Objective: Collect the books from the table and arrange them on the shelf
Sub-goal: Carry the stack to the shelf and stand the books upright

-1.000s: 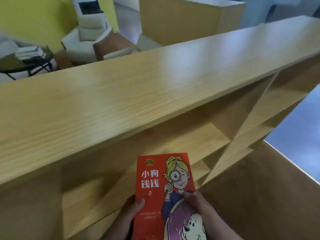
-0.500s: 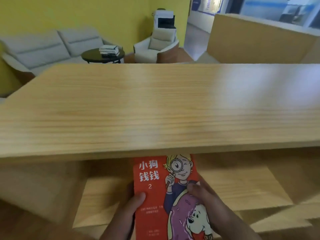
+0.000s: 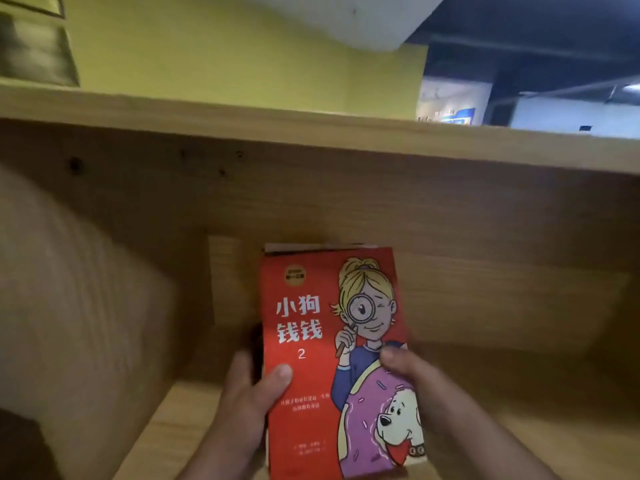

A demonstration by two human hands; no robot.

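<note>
The pale wooden shelf fills most of what we see: a flat top board with a squared front edge runs across the upper part, its underside is darker and dotted with a few small holes, and a smooth back panel with fine straight grain closes the compartment behind. On the left an upright side panel stands blurred, and a lighter bottom board lies beneath. Above the top board we see a matte yellow wall.

Inside this compartment we hold the book, a rectangular paperback with a glossy red cover. It stands upright with its front cover facing us, printed with white characters, the numeral 2, a cartoon child peering through a magnifying glass, and a white dog. At its top edge a thin strip of pale pages shows, with something dark just behind it.

Our left hand wraps the spine edge, the thumb pressed flat on the cover and the fingers curled behind. Our right hand clasps the opposite edge, the thumb on the picture and the fingers hidden behind the book.
</note>
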